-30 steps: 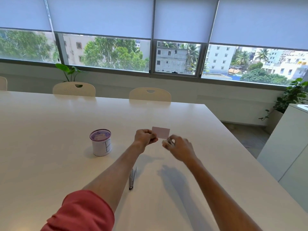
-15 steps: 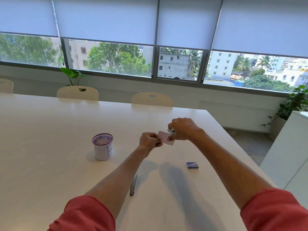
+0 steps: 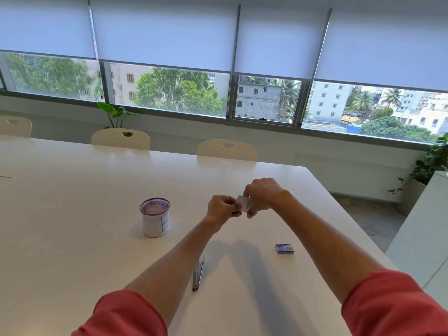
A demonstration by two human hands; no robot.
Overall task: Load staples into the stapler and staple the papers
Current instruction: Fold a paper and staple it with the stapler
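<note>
My left hand pinches the left edge of small pale pink papers, held above the white table. My right hand is closed over the papers' right edge, gripping a small metallic stapler that is mostly hidden by the fingers. A blue staple box lies on the table to the right, below my right forearm. A thin metal strip-like piece lies on the table beside my left forearm.
A purple mesh cup wrapped in white paper stands left of my hands. Cream chairs line the table's far edge under the windows. A white cabinet and potted plant stand at the right.
My right hand has lifted from beside the papers and come over their right edge. The papers have tilted and are mostly covered. The staple box has come into sight.
</note>
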